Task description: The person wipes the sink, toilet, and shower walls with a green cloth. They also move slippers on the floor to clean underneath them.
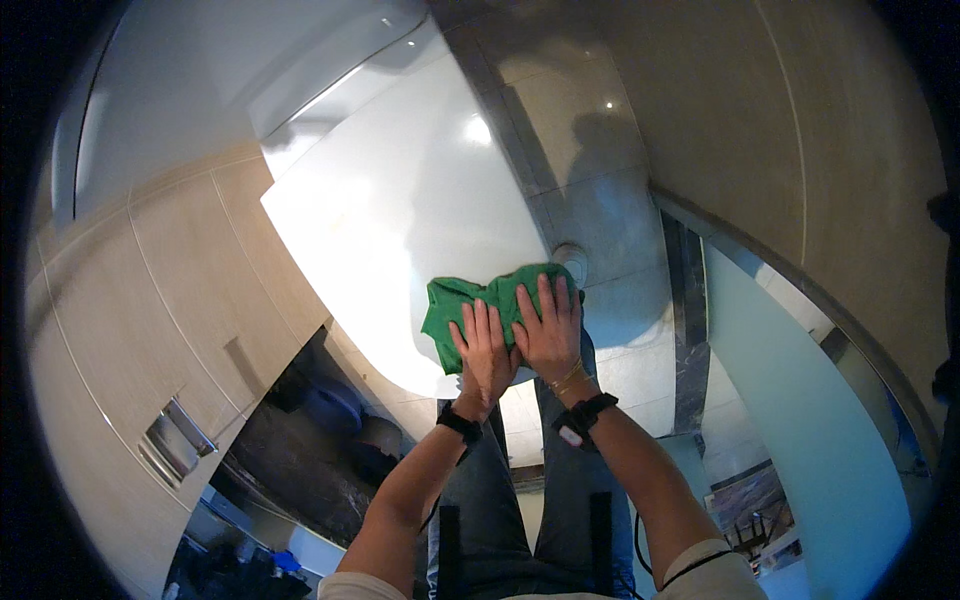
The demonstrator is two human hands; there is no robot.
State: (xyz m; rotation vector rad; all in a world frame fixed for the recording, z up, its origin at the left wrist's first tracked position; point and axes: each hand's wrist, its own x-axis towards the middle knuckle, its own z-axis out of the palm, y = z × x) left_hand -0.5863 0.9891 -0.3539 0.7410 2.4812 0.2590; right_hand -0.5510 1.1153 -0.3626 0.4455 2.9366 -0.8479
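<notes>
A green cloth lies spread on the near end of a glossy white surface with a rounded corner. Pressed flat on the cloth's middle is my left hand, its fingers stretched forward. Beside it, my right hand rests on the cloth's right part with the fingers spread apart. The two thumbs come close together. Both wrists wear dark bands. Under my palms, part of the cloth is hidden.
Tiled wall with a metal paper holder stands at the left. A pale door is at the right. Tiled floor runs along the white surface's right edge. A dark stone ledge lies at the lower left.
</notes>
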